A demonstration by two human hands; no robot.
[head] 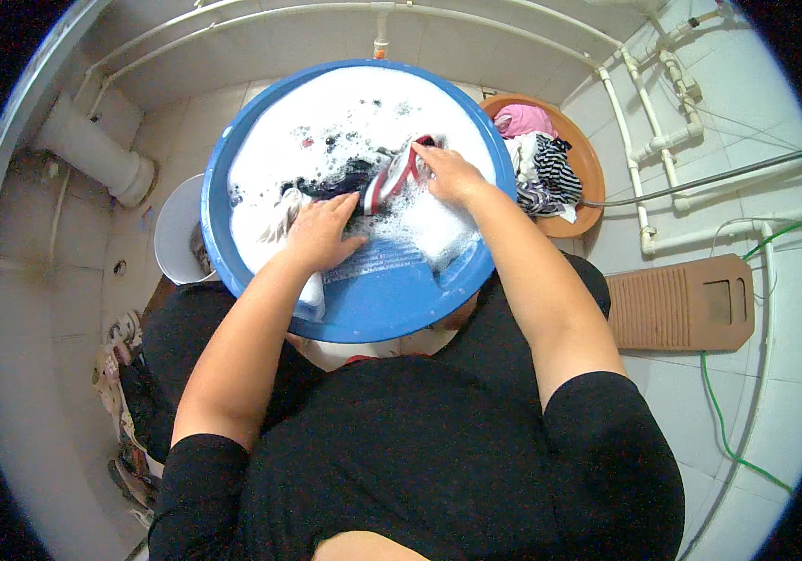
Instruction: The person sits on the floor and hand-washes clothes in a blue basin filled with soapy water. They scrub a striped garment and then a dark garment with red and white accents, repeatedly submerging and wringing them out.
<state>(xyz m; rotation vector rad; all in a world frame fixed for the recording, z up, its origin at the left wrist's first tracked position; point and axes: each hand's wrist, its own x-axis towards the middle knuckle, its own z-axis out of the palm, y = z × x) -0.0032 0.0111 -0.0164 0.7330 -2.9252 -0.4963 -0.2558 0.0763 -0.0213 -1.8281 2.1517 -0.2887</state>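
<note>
In front of me, a big round blue plastic basin (pixel 380 308) holds thick white suds (pixel 366 91) and wet laundry. A dark garment (pixel 345 181) lies half sunk in the foam, with a red, white and grey striped band (pixel 390 179) at its right. My right hand (pixel 451 174) has its fingers and thumb on that band, pinching the cloth. My left hand (pixel 324 228) rests flat, thumb apart, beside the dark garment and over a pale cloth (pixel 292 207). Below the hands, a ridged washboard surface (pixel 380 263) moulded into the basin shows; foam hides the rest of the laundry.
An orange basin (pixel 587 158) of pink, white and striped clothes (pixel 559 172) stands at the right rear. A white bucket (pixel 173 231) is at the left. On the right are a brown washboard (pixel 681 301), pipes (pixel 643 140) and a green hose (pixel 720 414). Shoes (pixel 120 350) line the left wall.
</note>
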